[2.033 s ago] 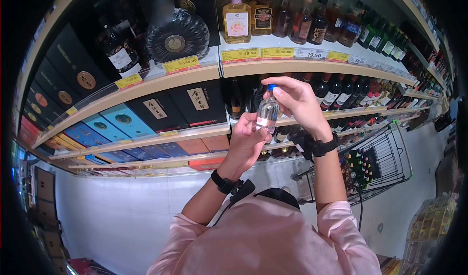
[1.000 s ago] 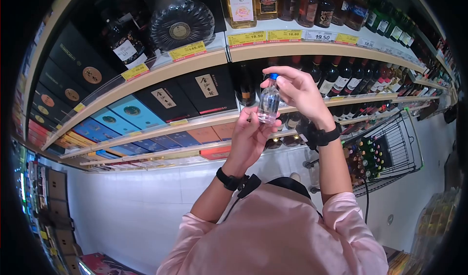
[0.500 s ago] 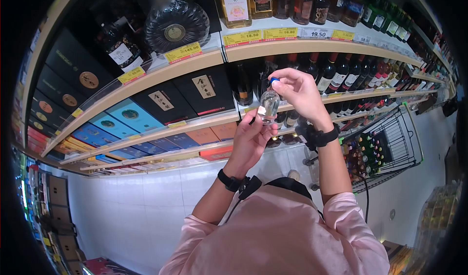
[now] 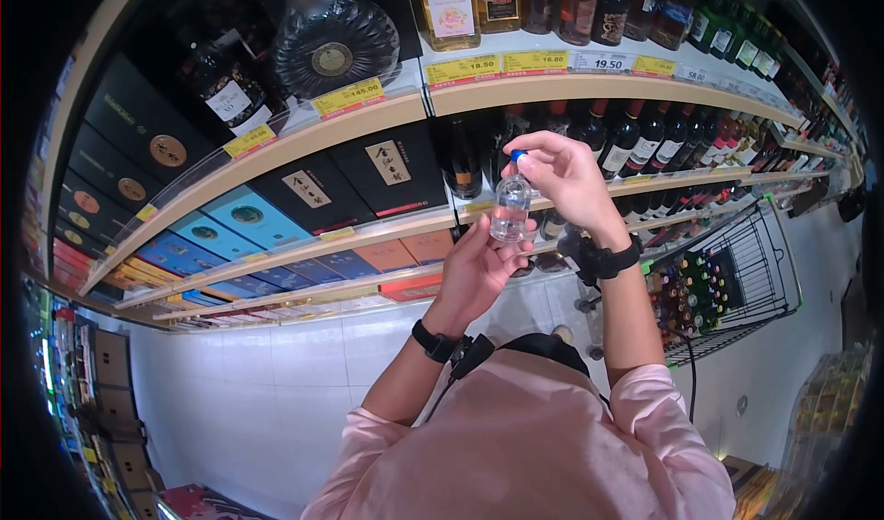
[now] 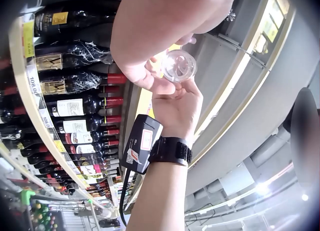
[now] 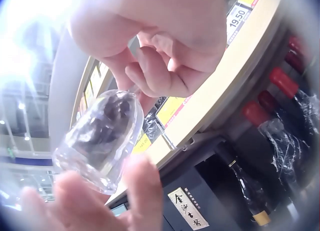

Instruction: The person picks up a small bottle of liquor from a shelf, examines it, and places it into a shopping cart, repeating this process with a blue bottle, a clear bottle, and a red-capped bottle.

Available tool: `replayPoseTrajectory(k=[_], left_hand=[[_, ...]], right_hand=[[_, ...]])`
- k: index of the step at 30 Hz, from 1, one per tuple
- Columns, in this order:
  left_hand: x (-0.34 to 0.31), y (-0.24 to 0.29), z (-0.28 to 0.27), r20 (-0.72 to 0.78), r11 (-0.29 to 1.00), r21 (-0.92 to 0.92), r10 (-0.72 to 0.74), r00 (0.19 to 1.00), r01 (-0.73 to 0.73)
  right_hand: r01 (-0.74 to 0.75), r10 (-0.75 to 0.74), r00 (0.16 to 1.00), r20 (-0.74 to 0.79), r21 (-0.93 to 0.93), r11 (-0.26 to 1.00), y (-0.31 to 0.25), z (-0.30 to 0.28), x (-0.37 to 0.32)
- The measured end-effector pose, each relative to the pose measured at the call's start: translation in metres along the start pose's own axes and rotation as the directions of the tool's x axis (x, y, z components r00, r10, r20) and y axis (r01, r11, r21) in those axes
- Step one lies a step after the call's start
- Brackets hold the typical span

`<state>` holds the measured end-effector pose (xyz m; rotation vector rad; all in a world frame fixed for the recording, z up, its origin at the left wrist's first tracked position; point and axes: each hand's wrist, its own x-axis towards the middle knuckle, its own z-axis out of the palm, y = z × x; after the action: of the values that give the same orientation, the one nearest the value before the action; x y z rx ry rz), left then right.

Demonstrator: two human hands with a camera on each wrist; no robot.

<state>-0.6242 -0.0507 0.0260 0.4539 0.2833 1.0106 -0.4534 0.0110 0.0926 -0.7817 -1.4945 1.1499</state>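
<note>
In the head view a small clear glass bottle point(image 4: 509, 214) with a blue cap point(image 4: 518, 155) is held up in front of the shelves, cap uppermost. The right hand point(image 4: 569, 186) pinches the cap between thumb and fingers. Beneath the bottle is the left hand point(image 4: 483, 260), its fingers loosely spread around the base and its thumb apart from the glass. The left wrist view looks at the round base of the bottle point(image 5: 179, 66) above the left palm. Tilted in the right wrist view, the bottle point(image 6: 102, 138) has left fingertips point(image 6: 75, 196) close by its lower end.
Liquor bottles point(image 4: 451, 9) stand on the upper shelf point(image 4: 589, 93) above yellow and white price tags. Wine bottles point(image 4: 622, 142) and dark boxes point(image 4: 387, 165) fill the shelf below. A shopping cart point(image 4: 727, 280) with several bottles is at the right.
The left thumb has moved off the bottle's side, and its fingers have loosened around the base. The bottle's tilt has changed slightly while the right hand keeps pinching the cap.
</note>
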Motion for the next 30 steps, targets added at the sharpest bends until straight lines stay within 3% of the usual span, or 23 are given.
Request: replayPoseTrajectory(k=[4,18,22,27,30], left_hand=[[-0.003,0.0,0.0,-0.075,0.991,0.06,0.12,0.99,-0.116],[0.001,-0.001,-0.015,-0.04,0.955,0.186,0.241,0.97,-0.23],[0.003,-0.003,-0.017,-0.009,0.939,0.231,0.265,0.964,-0.256],[0.001,-0.002,0.004,-0.04,0.971,0.164,0.184,0.982,-0.175],[0.002,-0.006,0.001,-0.006,0.987,0.121,0.11,0.994,-0.108]], right_hand=[[-0.016,0.014,0.999,-0.038,-0.037,0.999,0.003,0.001,0.005],[-0.127,0.131,0.988,0.082,-0.049,0.991,-0.01,0.005,0.007],[-0.1,0.107,0.989,0.102,-0.073,0.992,-0.008,0.002,0.005],[-0.041,0.056,0.993,0.1,-0.149,0.988,-0.013,-0.002,0.001],[-0.179,0.18,0.977,0.112,-0.021,0.984,-0.017,-0.007,-0.003]])
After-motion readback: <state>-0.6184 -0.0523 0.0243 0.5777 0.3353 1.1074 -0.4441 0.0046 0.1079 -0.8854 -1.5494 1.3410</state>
